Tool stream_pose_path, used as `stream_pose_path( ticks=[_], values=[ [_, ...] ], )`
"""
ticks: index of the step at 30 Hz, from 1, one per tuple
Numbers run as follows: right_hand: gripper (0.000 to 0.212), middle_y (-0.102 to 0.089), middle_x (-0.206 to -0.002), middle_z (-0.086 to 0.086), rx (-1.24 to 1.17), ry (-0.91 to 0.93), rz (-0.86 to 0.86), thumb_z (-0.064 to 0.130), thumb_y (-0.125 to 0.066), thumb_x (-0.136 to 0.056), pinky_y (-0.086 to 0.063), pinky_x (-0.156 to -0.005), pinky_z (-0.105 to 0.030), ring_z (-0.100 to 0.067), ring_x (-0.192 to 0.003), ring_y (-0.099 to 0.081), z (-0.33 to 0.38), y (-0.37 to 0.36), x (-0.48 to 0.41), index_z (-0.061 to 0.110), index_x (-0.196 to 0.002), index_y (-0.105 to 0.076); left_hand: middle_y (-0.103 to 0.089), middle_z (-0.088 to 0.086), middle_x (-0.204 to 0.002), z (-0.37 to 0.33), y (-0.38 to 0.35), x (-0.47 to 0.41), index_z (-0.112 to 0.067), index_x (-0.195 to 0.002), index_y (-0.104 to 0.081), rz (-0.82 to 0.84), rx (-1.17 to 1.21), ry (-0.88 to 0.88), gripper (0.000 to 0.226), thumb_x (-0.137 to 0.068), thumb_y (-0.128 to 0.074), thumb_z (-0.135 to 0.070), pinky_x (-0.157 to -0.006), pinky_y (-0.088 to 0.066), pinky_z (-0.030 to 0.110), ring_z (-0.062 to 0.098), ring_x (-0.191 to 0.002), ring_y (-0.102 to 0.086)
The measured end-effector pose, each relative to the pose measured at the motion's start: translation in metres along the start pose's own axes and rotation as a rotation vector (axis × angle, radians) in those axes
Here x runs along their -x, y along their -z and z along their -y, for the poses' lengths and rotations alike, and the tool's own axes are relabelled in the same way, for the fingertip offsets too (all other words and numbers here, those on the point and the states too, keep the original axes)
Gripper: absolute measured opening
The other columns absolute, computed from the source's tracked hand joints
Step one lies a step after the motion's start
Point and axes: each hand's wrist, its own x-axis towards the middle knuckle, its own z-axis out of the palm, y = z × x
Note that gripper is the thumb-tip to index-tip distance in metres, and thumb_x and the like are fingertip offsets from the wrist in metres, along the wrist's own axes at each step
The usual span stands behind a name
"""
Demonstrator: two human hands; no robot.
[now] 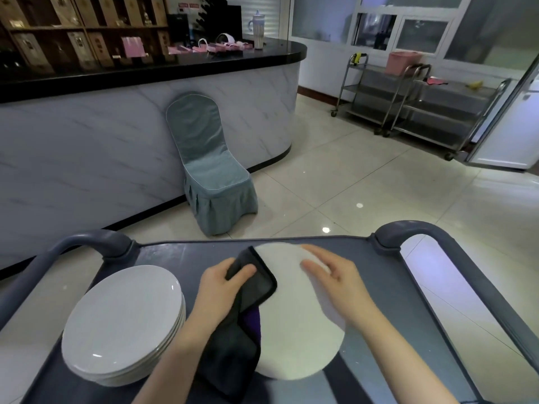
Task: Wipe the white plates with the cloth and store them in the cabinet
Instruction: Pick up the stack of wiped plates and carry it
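Now left hand (219, 289) fingers grasp cloth (259, 287) at plate (297, 330) left edge; right hand (343, 284) fingers released, on it.

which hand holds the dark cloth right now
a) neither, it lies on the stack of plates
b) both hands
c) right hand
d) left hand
d: the left hand grips the dark cloth over the edge of the single white plate, while the right hand rests on that plate with straight fingers and holds nothing.
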Motion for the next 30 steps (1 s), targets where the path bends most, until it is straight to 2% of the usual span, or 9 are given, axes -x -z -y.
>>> stream_pose_path(
  ticks=[3,5,8,11,13,19,23,26,30],
  values=[
    [0.029,-0.074,-0.101,0.021,-0.282,-0.083,-0.217,0.002,-0.054,-0.098,-0.048,-0.078,-0.008,0.005,-0.098,-0.067,0.002,-0.007,0.003,0.021,-0.111,-0.071,-0.069,0.004,-0.078,0.012,-0.017,0.018,-0.003,-0.083,-0.068,-0.275,0.266,0.223,0.026,-0.094,-0.063,-0.027,-0.071,-0.049,0.030,0.012,-0.072,-0.057],
    [0.031,-0.074,-0.103,0.021,-0.239,-0.097,-0.225,0.002,-0.053,-0.098,-0.049,-0.078,-0.007,0.004,-0.100,-0.067,-0.003,-0.013,0.006,0.025,-0.112,-0.070,-0.070,0.014,-0.080,0.017,-0.016,0.019,0.000,-0.083,-0.067,-0.308,0.236,0.270,0.032,-0.093,-0.064,-0.030,-0.072,-0.050,0.035,0.015,-0.072,-0.056],
    [0.032,-0.071,-0.112,0.022,-0.088,-0.068,-0.045,0.006,-0.056,-0.098,-0.047,-0.090,-0.010,0.002,-0.111,-0.063,-0.008,-0.005,0.004,0.030,-0.115,-0.068,-0.067,0.018,-0.076,0.012,-0.001,0.011,0.002,-0.079,-0.064,-0.157,0.094,0.149,0.036,-0.087,-0.070,-0.033,-0.065,-0.046,0.030,0.011,-0.065,-0.053],
    [0.030,-0.071,-0.113,0.023,0.089,-0.022,0.244,0.007,-0.058,-0.098,-0.043,-0.092,-0.009,0.003,-0.111,-0.062,-0.005,-0.010,0.003,0.032,-0.112,-0.069,-0.065,0.001,-0.065,-0.008,0.007,0.000,-0.008,-0.074,-0.069,0.155,-0.086,-0.001,0.021,-0.083,-0.076,-0.026,-0.059,-0.042,0.019,0.002,-0.059,-0.052],
    [0.029,-0.072,-0.112,0.021,0.076,-0.013,0.267,0.007,-0.058,-0.098,-0.044,-0.091,-0.011,0.002,-0.110,-0.063,-0.005,-0.014,0.003,0.028,-0.111,-0.071,-0.067,0.005,-0.069,-0.016,0.007,-0.004,-0.010,-0.078,-0.070,0.282,-0.177,-0.018,0.021,-0.084,-0.075,-0.029,-0.060,-0.042,0.021,0.003,-0.060,-0.054],
    [0.032,-0.075,-0.110,0.006,-0.303,-0.118,-0.312,0.000,-0.052,-0.097,-0.053,-0.093,-0.028,-0.012,-0.108,-0.068,-0.005,-0.033,0.006,0.018,-0.112,-0.073,-0.073,-0.001,-0.079,0.000,-0.001,0.010,-0.015,-0.078,-0.071,-0.261,0.305,0.266,0.018,-0.091,-0.068,-0.028,-0.074,-0.052,0.033,0.015,-0.076,-0.064],
    [0.028,-0.071,-0.107,0.020,-0.317,-0.233,-0.667,0.016,-0.049,-0.102,-0.050,-0.089,-0.028,-0.002,-0.104,-0.065,-0.009,-0.075,0.026,0.034,-0.113,-0.067,-0.068,0.009,-0.090,0.014,-0.026,0.023,-0.014,-0.079,-0.066,-0.441,0.492,0.530,0.024,-0.094,-0.063,-0.033,-0.091,-0.052,0.044,0.029,-0.091,-0.065],
    [0.022,-0.067,-0.098,0.028,-0.232,-0.263,-0.476,0.019,-0.051,-0.101,-0.050,-0.078,-0.023,0.002,-0.091,-0.064,-0.017,-0.064,0.028,0.038,-0.109,-0.058,-0.063,0.008,-0.081,0.014,-0.016,0.021,-0.008,-0.077,-0.064,-0.463,0.479,0.488,0.030,-0.094,-0.063,-0.032,-0.082,-0.049,0.041,0.025,-0.081,-0.058],
    [0.022,-0.070,-0.079,0.011,-0.019,-0.210,-0.151,0.027,-0.064,-0.094,-0.047,-0.067,-0.015,-0.007,-0.073,-0.062,-0.015,-0.016,0.010,0.043,-0.107,-0.059,-0.068,0.008,-0.074,0.001,0.008,0.013,-0.008,-0.076,-0.067,-0.336,0.220,0.232,0.027,-0.092,-0.064,-0.029,-0.070,-0.048,0.035,0.019,-0.072,-0.057]
  ],
)
